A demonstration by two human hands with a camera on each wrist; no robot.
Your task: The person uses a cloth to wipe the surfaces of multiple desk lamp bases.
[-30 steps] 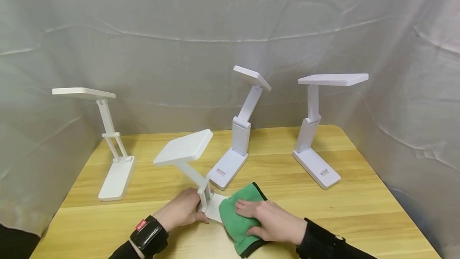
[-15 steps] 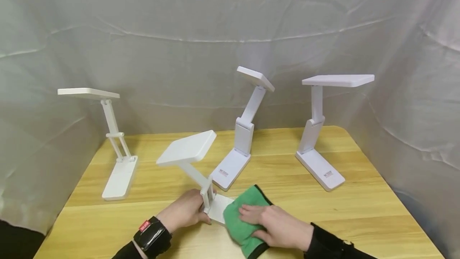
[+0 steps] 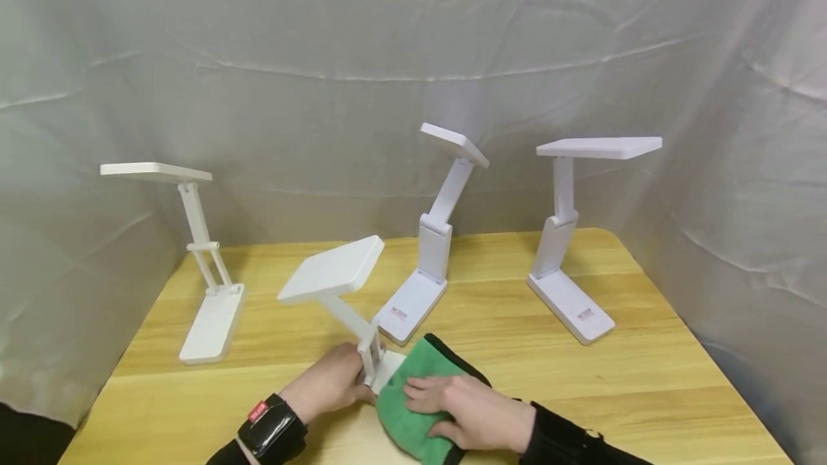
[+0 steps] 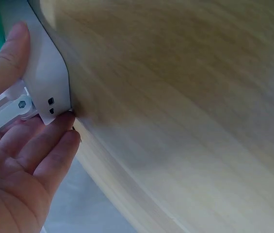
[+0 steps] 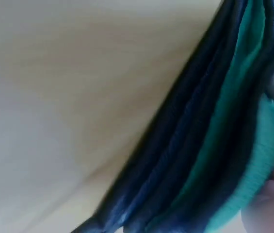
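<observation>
The left hand (image 3: 329, 382) grips the base of the near lamp (image 3: 332, 271) at the counter's (image 3: 646, 379) front edge. The right hand (image 3: 468, 411), fingers flat, has slid the green cloth (image 3: 403, 415) leftward — now it covers nearly the whole base.

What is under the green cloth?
The green cloth covers most of the near lamp's base; only its left end shows. The right hand presses on top.
</observation>
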